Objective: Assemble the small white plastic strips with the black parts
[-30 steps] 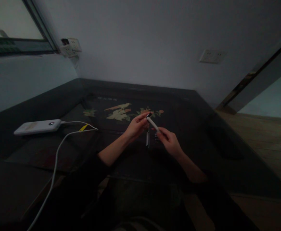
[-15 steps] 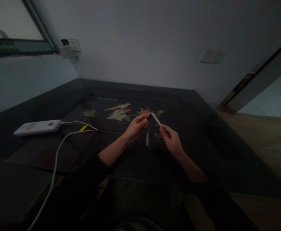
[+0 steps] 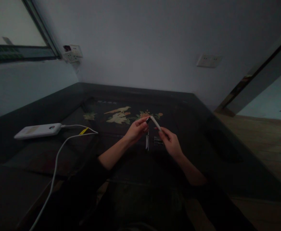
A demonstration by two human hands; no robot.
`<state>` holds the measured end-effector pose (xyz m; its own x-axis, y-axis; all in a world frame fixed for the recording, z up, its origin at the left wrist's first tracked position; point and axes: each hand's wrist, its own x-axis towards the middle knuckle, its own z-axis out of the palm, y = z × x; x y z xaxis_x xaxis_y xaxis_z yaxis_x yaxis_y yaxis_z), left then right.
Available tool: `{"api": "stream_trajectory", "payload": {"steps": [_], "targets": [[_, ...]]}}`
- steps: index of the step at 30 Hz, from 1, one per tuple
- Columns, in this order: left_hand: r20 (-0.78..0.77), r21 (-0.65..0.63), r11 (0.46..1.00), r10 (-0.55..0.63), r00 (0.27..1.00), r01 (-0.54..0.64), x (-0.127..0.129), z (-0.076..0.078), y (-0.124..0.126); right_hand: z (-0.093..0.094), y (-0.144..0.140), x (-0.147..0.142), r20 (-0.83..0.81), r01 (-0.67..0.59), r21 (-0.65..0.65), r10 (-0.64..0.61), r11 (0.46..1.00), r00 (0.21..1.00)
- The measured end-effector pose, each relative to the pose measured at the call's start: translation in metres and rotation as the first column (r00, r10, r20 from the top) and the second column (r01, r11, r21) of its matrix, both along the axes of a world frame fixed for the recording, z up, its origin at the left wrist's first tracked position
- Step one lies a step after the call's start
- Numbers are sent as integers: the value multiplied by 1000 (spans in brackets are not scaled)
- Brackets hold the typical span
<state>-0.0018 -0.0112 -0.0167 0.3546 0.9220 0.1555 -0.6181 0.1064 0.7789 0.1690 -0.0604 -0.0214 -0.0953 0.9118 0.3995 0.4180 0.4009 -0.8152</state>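
The room is dim. The person sits at a dark table [image 3: 58, 106] with a painted picture of birds and flowers [image 3: 121, 115] on its top. Both hands are held up a little above the middle of the table, close to each other.

The right hand [image 3: 170, 144] pinches the lower end of a small white stick [image 3: 155, 123] between thumb and fingers; it may be a pen or a marker, the light is too poor to be sure. The stick is tilted, with its upper end pointing to the left. The left hand [image 3: 137, 131] has its fingertips closed on a small dark cap [image 3: 148, 120], which sits at the upper end of the stick.

Under the hands, on the table, lie a thin pale object [image 3: 147, 142] and a small dark piece [image 3: 158, 140] just beside it; I cannot tell what they are.

Far to the left a white power bank [image 3: 37, 130] lies flat on the table, with a white cable [image 3: 58, 154] running from it toward the person. On the wall behind are two sockets [image 3: 208, 60].
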Motion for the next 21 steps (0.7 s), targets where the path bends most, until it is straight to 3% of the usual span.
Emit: {"api": "stream_trajectory", "payload": {"steps": [4,10,16,21], "targets": [[-4,15,1000,-2,1000,3,1,0,1,1,-1,-1,11,4,-10,-4,1000,1000],[27,18,1000,2,1000,-2,0,-1,3,2,-4,-2,37,-111,-1,111,994,993],[20,46,999,-5,1000,4,1,2,0,5,-4,-1,-16,-26,-22,25,999,1000],[-2,36,999,3,1000,-3,1,3,-1,5,-6,-3,-33,-61,-52,60,997,998]]}}
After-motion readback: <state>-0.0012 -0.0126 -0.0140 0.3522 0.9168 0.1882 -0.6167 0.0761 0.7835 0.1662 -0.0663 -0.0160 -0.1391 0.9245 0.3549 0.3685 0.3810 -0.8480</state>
